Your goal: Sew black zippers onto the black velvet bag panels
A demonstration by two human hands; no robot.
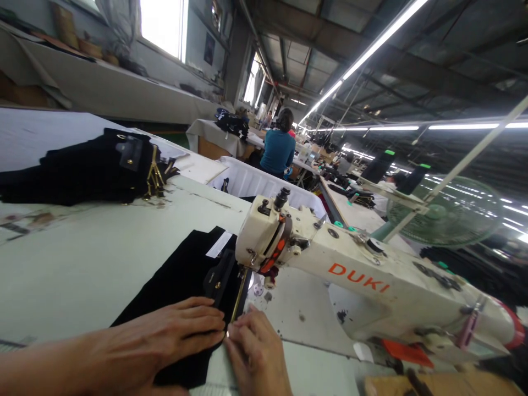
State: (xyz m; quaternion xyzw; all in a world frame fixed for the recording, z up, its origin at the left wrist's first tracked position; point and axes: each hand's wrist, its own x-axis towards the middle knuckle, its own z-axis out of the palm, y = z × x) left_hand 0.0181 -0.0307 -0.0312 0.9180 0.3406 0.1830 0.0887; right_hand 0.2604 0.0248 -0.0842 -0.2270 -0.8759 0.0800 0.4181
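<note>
A black fabric piece (177,286) lies on the pale table, with a dark label patch (217,279) and a white strip (219,244) on it. Along its right edge runs a gold-toothed zipper (238,300), its far end beneath the needle area of a sewing machine (330,269) marked "DUKI". My left hand (173,333) rests flat on the fabric, fingers stretched towards the zipper. At the zipper's near end my right hand (256,349) has its fingertips pinched on the zipper's edge. The stitching spot is partly hidden behind the machine head.
A stack of black pieces with gold zippers (136,165) sits at the left. Behind the machine stands a white plastic bin (297,195). A green fan (449,212) and a slanted thread-stand pole (466,165) rise at the right. A person in a blue top (277,151) sits farther back.
</note>
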